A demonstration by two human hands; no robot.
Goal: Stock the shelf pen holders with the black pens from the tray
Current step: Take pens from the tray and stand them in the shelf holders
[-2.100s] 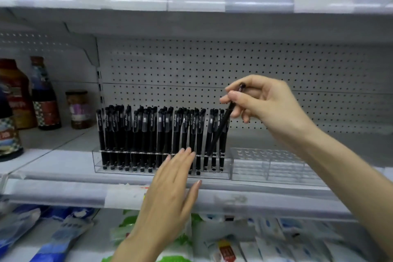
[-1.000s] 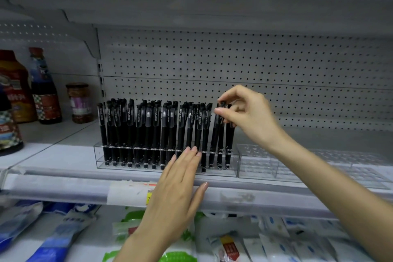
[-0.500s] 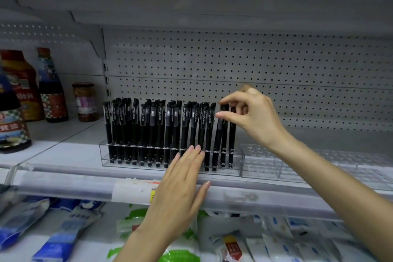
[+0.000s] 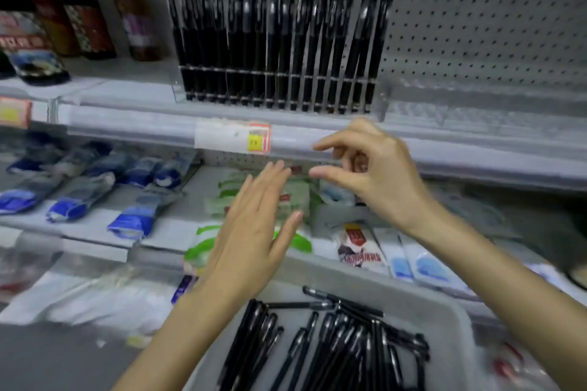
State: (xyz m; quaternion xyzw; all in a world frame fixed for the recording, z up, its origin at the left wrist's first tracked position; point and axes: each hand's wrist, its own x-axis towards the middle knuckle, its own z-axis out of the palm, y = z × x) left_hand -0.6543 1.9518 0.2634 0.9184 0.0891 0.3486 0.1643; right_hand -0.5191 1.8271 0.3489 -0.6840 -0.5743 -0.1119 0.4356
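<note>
- We see the left hand point(image 4: 254, 232) flat, palm away from us, fingers straight and close together, holding nothing. It sits in front of the lower shelf goods and above the tray.
- The right hand point(image 4: 374, 174) has thumb and forefinger stretched out with a gap between them and the other fingers loosely curled. We see nothing held in it. It sits in front of the shelf edge point(image 4: 127, 127), just below the pen holder.
- The tray point(image 4: 444, 320) is grey plastic with a rounded rim, at the bottom of the view. The loose black pens point(image 4: 333, 349) lie in it in a rough heap, slim, glossy and capped, and a few lie crosswise at the far end.
- The pen holder point(image 4: 379, 98) is clear hard plastic and stands on the shelf. The standing pens point(image 4: 276, 41) fill it upright in close rows.
- A second clear holder point(image 4: 460, 105) with a grid top stands just beside it on the right.
- Behind both runs a grey pegboard point(image 4: 476, 9), dotted with small round holes.
- A white and yellow price label point(image 4: 235, 136) sits on the shelf edge.
- Dark bottles point(image 4: 79, 25) and a small jar point(image 4: 139, 28) stand to the left of the holder.
- On the shelf below lie blue packets point(image 4: 133, 219) and green-and-white packets point(image 4: 206, 247), partly hidden by the left hand. The view is blurred, so we cannot read the print.
</note>
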